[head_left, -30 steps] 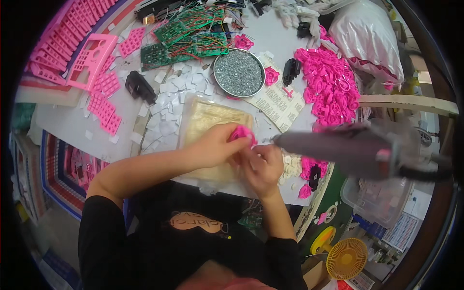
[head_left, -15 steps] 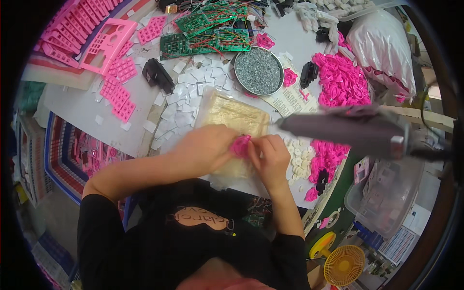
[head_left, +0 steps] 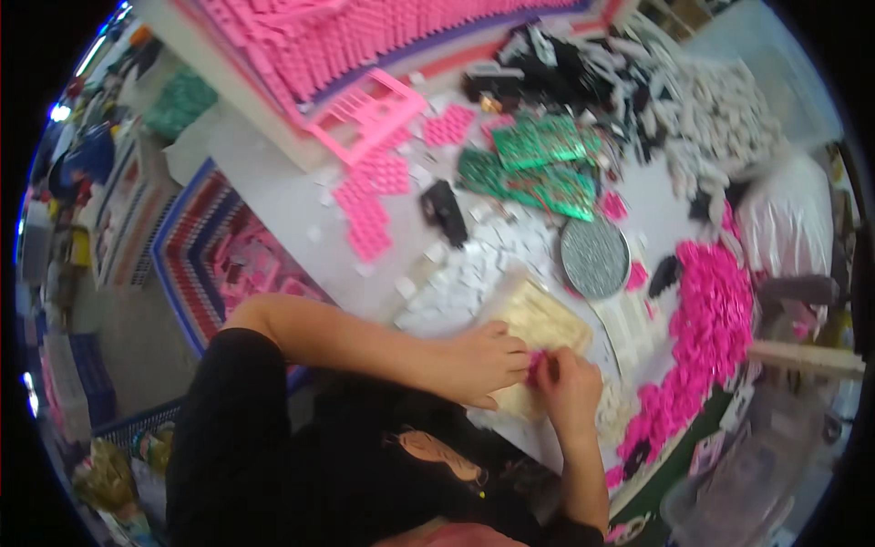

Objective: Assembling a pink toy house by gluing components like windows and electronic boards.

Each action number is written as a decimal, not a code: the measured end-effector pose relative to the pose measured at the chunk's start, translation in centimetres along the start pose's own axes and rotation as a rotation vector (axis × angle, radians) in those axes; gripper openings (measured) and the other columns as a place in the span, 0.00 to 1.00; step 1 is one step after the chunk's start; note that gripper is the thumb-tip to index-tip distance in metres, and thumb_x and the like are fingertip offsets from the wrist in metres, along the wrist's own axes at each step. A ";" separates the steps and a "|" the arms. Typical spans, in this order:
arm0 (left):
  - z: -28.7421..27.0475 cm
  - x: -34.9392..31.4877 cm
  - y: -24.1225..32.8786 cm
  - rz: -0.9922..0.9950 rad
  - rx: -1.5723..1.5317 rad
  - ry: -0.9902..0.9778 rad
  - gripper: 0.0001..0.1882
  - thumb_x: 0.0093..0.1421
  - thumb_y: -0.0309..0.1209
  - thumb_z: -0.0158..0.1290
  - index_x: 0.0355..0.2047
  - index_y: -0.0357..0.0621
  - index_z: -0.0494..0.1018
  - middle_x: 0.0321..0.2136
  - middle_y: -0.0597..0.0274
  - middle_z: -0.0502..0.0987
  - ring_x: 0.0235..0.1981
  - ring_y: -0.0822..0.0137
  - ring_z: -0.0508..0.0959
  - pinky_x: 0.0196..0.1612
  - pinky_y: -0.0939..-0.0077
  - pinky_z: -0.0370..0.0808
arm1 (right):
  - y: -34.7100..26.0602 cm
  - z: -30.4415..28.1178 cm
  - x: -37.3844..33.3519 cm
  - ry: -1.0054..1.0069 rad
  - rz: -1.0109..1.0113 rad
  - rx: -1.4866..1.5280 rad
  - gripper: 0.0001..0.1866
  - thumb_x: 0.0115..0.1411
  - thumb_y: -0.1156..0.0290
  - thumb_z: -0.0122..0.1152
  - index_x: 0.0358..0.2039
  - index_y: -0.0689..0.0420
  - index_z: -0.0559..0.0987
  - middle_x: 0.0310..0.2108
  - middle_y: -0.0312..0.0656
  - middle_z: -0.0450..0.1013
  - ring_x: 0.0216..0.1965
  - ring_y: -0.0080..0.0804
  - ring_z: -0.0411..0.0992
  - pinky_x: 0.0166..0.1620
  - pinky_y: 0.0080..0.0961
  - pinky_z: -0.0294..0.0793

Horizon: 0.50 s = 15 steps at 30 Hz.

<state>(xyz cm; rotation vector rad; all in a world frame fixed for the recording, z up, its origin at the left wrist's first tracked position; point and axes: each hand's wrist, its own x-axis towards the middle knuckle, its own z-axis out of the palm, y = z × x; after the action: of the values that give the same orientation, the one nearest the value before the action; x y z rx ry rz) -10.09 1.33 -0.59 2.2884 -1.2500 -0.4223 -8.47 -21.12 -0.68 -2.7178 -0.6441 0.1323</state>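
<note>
Fingers (head_left: 527, 351) pinching pink piece (head_left: 538, 359), orientation hidden

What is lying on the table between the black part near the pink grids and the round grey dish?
In the head view, loose small white pieces lie scattered between the black part and the round grey dish.

Small pink piece mostly hidden between fingertips

The pink piece (head_left: 536, 362) was nearly covered by the left hand (head_left: 478, 363) and right hand (head_left: 572, 392), its shape untellable; the beige tray (head_left: 538, 321) lay partly hidden beneath them, its near edge out of sight.
</note>
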 end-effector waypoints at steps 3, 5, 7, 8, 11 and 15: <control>-5.4 -0.2 -4.9 -0.109 -0.453 0.052 0.28 0.57 0.42 0.62 0.54 0.41 0.73 0.54 0.50 0.74 0.57 0.53 0.71 0.59 0.59 0.68 | -0.3 -0.5 -0.2 0.037 0.027 0.124 0.10 0.54 0.66 0.68 0.35 0.54 0.81 0.22 0.42 0.75 0.25 0.44 0.75 0.32 0.41 0.70; -10.9 -2.3 -9.6 -0.196 -0.110 0.728 0.28 0.55 0.41 0.64 0.55 0.46 0.74 0.51 0.48 0.75 0.54 0.49 0.74 0.58 0.57 0.70 | -0.9 -1.7 -0.6 0.045 0.014 0.175 0.13 0.53 0.70 0.69 0.39 0.56 0.80 0.21 0.41 0.75 0.22 0.39 0.73 0.29 0.34 0.69; -19.7 -5.9 -16.8 -0.294 0.662 1.239 0.25 0.44 0.37 0.67 0.42 0.40 0.76 0.38 0.51 0.76 0.43 0.50 0.75 0.46 0.53 0.71 | -0.3 -2.1 -1.7 0.052 0.016 0.218 0.15 0.53 0.72 0.70 0.42 0.58 0.80 0.20 0.41 0.74 0.21 0.34 0.71 0.27 0.30 0.68; -23.1 -8.9 -20.8 -0.690 0.813 1.409 0.32 0.48 0.48 0.65 0.49 0.40 0.74 0.43 0.50 0.75 0.47 0.50 0.74 0.50 0.51 0.69 | 0.3 -2.0 -2.3 0.059 0.009 0.243 0.16 0.53 0.72 0.70 0.43 0.58 0.80 0.20 0.40 0.73 0.20 0.33 0.70 0.27 0.29 0.68; -31.3 -13.9 -22.4 -1.434 0.799 1.178 0.40 0.51 0.55 0.64 0.53 0.33 0.72 0.51 0.40 0.74 0.55 0.45 0.72 0.56 0.49 0.70 | 1.6 -1.9 -3.8 0.096 0.049 0.292 0.14 0.52 0.72 0.69 0.41 0.59 0.81 0.20 0.41 0.73 0.20 0.30 0.68 0.27 0.27 0.67; -35.6 -21.9 -32.4 -1.639 0.390 1.093 0.51 0.48 0.63 0.65 0.64 0.42 0.67 0.62 0.49 0.70 0.59 0.50 0.72 0.57 0.54 0.71 | 1.4 -2.6 -4.2 0.110 0.027 0.296 0.13 0.53 0.71 0.70 0.39 0.59 0.83 0.21 0.42 0.74 0.21 0.33 0.70 0.27 0.28 0.69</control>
<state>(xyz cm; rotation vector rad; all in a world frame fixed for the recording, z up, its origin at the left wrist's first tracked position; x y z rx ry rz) 18.08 44.37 11.65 2.5966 1.2428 0.6121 -11.14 -24.99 1.29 -2.4299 -0.5117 0.0775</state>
